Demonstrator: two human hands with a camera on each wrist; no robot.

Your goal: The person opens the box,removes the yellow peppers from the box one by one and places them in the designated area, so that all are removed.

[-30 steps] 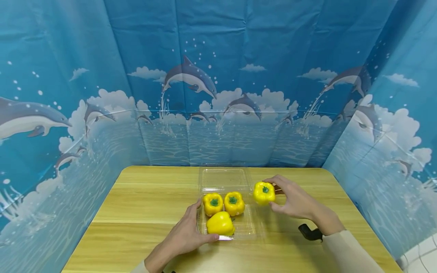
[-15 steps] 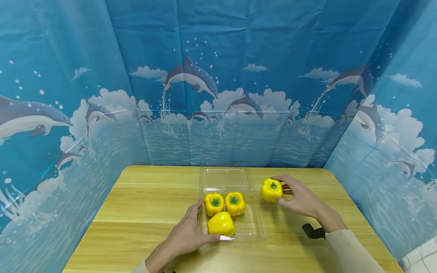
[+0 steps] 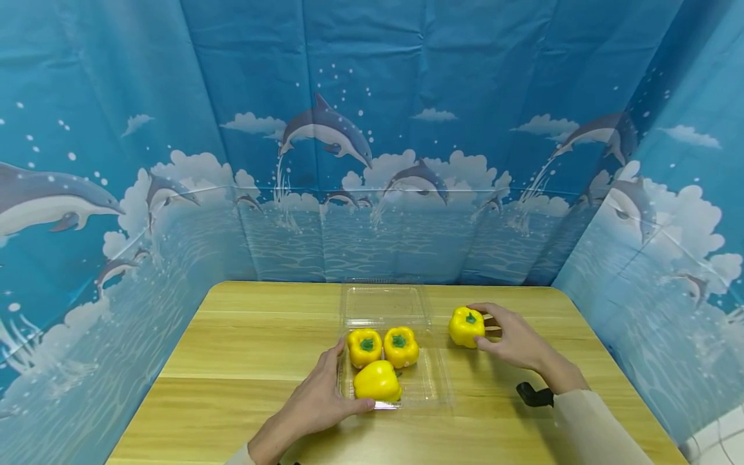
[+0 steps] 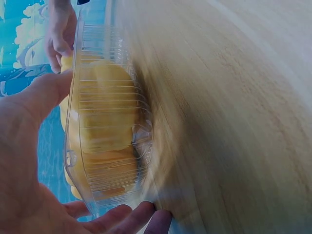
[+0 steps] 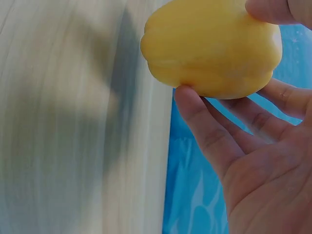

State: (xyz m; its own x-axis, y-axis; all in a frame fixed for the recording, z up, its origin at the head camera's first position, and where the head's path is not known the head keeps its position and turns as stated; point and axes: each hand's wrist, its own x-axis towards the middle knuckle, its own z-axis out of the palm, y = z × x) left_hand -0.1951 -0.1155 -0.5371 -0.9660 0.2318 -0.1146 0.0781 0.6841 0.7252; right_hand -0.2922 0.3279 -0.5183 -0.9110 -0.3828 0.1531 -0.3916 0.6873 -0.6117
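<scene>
In the head view my right hand (image 3: pixel 511 336) holds a yellow bell pepper (image 3: pixel 465 328) between thumb and fingers, right of a clear plastic clamshell container (image 3: pixel 427 381). The right wrist view shows this bell pepper (image 5: pixel 209 48) raised off the table, its shadow lying apart. My left hand (image 3: pixel 316 397) grips the container's near left corner, thumb on the front rim and fingers along the left side. Inside the container, two bell peppers stand stem up, one at back left (image 3: pixel 363 349) and one beside it (image 3: pixel 401 347). A third bell pepper (image 3: pixel 378 381) lies on its side in front.
The container's hinged lid (image 3: pixel 383 305) lies open toward the back of the wooden table (image 3: pixel 250 349). A dark strap or device (image 3: pixel 533 394) sits at my right wrist. A blue dolphin-print curtain (image 3: pixel 372 239) stands behind and along the sides of the table.
My right hand has carried the bell pepper rightward, away from the container's right edge, and slightly down at the last. The left hand and the peppers in the container stay in place.
</scene>
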